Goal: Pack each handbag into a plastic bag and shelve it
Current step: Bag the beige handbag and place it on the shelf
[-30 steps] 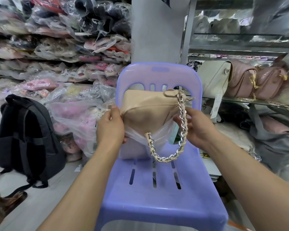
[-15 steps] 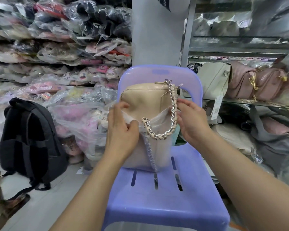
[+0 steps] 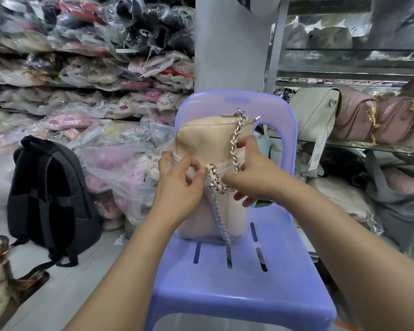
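A beige handbag (image 3: 207, 137) with a silver chain strap (image 3: 236, 142) stands upright on the seat of a lilac plastic chair (image 3: 239, 283). Its lower half sits inside a clear plastic bag (image 3: 234, 218); the upper half sticks out. My left hand (image 3: 179, 185) pinches the plastic bag's rim at the front left of the handbag. My right hand (image 3: 253, 173) grips the rim on the right side, beside the chain, which loops over the rim between my hands.
A black backpack (image 3: 50, 197) stands on the floor at the left, beside heaps of bagged goods (image 3: 120, 168). Shelves of packed items fill the left wall. A metal rack at the right holds a cream handbag (image 3: 318, 115) and pink handbags (image 3: 378, 118).
The handbag has turned upright and sunk deeper into the plastic bag. Both my hands have moved closer together at the bag's rim, and the chain now loops higher between them.
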The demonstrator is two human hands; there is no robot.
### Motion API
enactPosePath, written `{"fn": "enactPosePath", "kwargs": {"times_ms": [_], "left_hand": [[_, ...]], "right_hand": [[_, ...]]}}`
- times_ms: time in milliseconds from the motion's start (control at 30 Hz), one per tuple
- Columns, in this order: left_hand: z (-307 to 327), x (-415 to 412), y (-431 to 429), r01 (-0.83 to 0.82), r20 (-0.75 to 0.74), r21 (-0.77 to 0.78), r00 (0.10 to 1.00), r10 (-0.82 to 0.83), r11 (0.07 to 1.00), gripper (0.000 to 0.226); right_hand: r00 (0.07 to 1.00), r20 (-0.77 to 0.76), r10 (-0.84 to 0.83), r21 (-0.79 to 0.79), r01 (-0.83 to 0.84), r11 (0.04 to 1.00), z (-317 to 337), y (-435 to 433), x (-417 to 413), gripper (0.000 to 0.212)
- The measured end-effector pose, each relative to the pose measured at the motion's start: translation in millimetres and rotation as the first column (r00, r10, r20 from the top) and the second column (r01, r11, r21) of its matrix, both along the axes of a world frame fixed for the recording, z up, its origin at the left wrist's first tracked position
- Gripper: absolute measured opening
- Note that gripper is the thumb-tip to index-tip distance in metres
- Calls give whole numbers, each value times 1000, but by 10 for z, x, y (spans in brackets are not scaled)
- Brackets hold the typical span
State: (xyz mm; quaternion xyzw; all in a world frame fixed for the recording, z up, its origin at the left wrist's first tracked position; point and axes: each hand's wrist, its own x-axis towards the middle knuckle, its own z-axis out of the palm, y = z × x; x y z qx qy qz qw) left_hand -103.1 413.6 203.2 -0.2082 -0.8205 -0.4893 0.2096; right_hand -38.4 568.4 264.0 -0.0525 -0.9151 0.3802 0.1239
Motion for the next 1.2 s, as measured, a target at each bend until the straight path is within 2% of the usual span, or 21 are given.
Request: {"fn": "enactPosePath", "kwargs": {"times_ms": [67,100,167,200,233,300,367,400,467,533,633,700,833,967,1067,1133,1200], "left_hand": [[-25,-5,-15,-4,-59,11,998,5,1000,7],[-39,-6,-25,-6,-103,1,995,6,1000,7],[-52,-8,-38,-37,-200,-53,979,26,998,7],[-44,-11,-40,-67,-253,-79,967,45,995,10],[-27,-17,-41,-87,-308,-97,950,54,991,14],[18,-35,-39,-76,-422,-139,907,11,987,18],[48,-42,-46,-12,-462,-184,884,-76,983,17],[64,-31,-55,21,-443,-194,890,-106,981,17],[96,-24,-87,58,-415,-188,900,-133,980,18],[124,-28,-111,78,-423,-170,895,-144,982,16],[184,5,-110,54,-464,-133,879,-111,990,12],[233,31,-104,0,-528,-105,847,-56,994,12],[335,55,-70,-62,-614,-47,789,20,997,21],[418,100,-2,-117,-636,-15,767,80,993,27],[461,108,9,-187,-651,-9,747,137,982,33],[474,121,23,-220,-656,-3,737,164,975,33],[491,137,26,-232,-648,24,737,192,972,33]], "right_hand": [[999,-41,31,-117,-36,992,11,-21,-11,55],[995,-99,25,-270,-51,962,31,-30,-28,53],[962,-273,-30,-570,-137,811,87,-64,-78,47],[923,-377,-73,-623,-194,758,113,-79,-113,43],[878,-466,-106,-616,-236,752,119,-92,-155,41],[804,-584,-111,-476,-228,850,91,-116,-227,37],[775,-629,-53,-221,-113,969,51,-137,-277,32],[769,-639,-12,-76,-47,996,45,-133,-294,28],[786,-615,66,162,44,986,71,-114,-291,17],[826,-554,103,278,67,958,127,-88,-259,13],[880,-462,110,314,46,948,224,-78,-165,44],[896,-432,99,364,73,928,282,-43,-125,51],[924,-370,92,476,104,873,326,25,-75,30],[876,-476,81,475,178,862,348,55,-31,32],[915,-403,34,481,180,858,376,145,5,33],[924,-380,38,452,150,879,373,208,28,23],[892,-449,51,374,136,917,350,240,14,9]]}}
